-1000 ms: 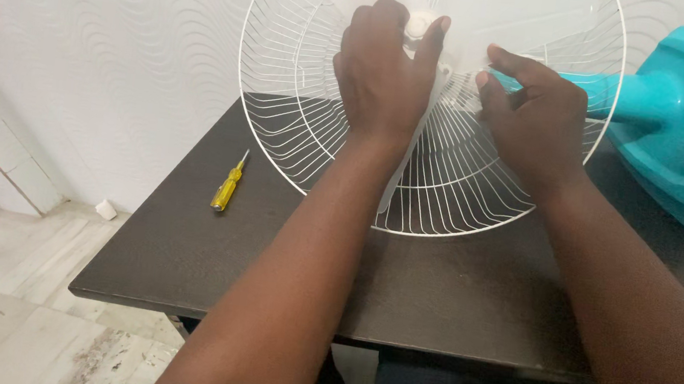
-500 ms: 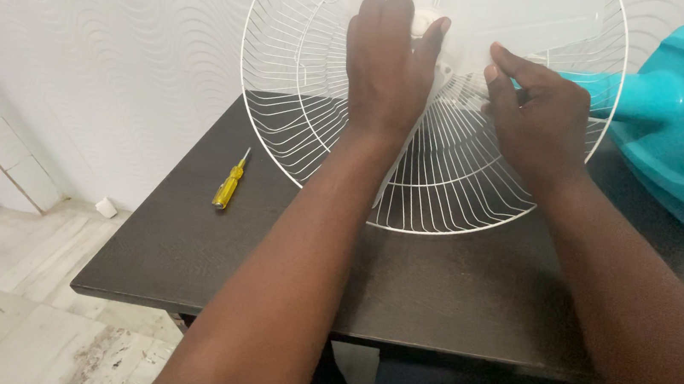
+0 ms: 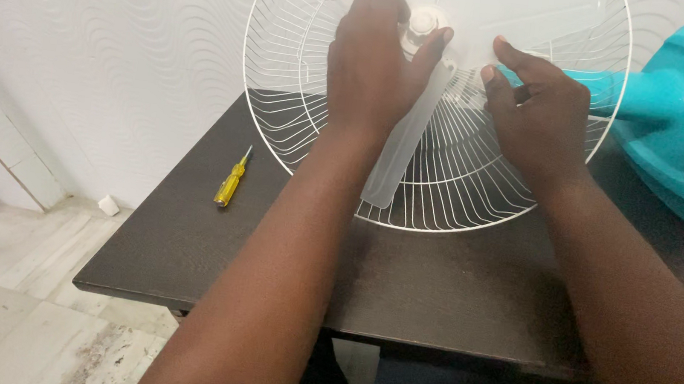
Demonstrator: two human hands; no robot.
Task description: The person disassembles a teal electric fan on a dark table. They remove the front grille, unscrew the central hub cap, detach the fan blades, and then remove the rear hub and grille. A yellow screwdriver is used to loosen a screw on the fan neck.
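Head view: left hand [image 3: 373, 71] pinches the hub cap [image 3: 422, 23]; right hand [image 3: 539, 116] grasps the wire guard [image 3: 298, 127]. Fan blade [image 3: 398, 151] points near, toward the tabletop [image 3: 451, 290] edge.

Translucent fan blade [image 3: 402, 152] inside white wire guard [image 3: 282, 116] — on dark table.

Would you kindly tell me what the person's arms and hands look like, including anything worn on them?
Both forearms are bare, with no sleeve in view. The left hand and the right hand wear no gloves, and no rings, watch or bracelet show. The fingers are bare too, with short nails.
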